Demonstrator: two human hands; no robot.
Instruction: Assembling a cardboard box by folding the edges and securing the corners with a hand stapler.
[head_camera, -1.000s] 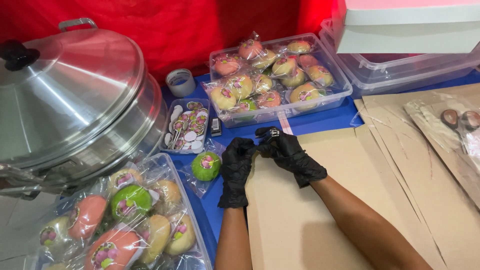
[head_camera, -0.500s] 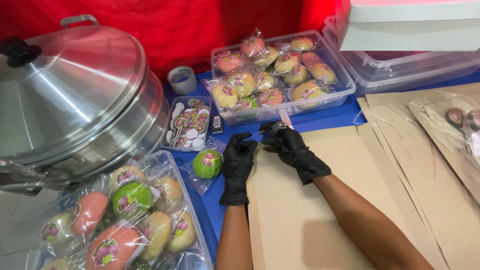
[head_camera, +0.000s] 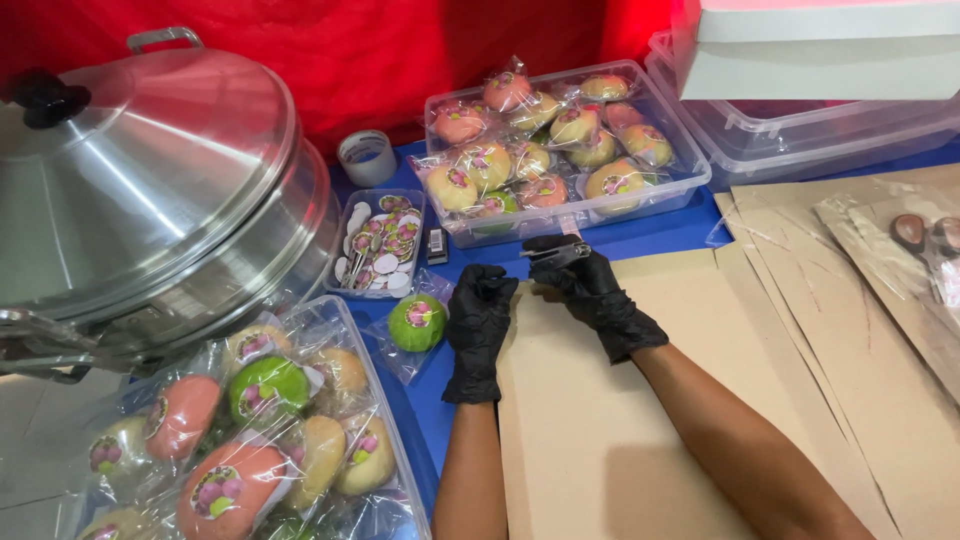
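While gloved, stapler (head_camera: 556, 254) in right hand (head_camera: 598, 296)

A small metal stapler (head_camera: 556, 254) is gripped in the black-gloved right hand (head_camera: 598, 296) at the edge of a brown cardboard sheet (head_camera: 610, 430), which is pressed down by the gloved left hand (head_camera: 480, 325). A wrapped green bun (head_camera: 416, 322) lies just beside.

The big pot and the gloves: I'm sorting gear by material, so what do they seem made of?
The big pot and its domed lid look like brushed aluminium or steel: grey, with soft streaked reflections. The gloves on the left hand and right hand look like thin black nitrile or latex: wrinkled, slightly shiny.
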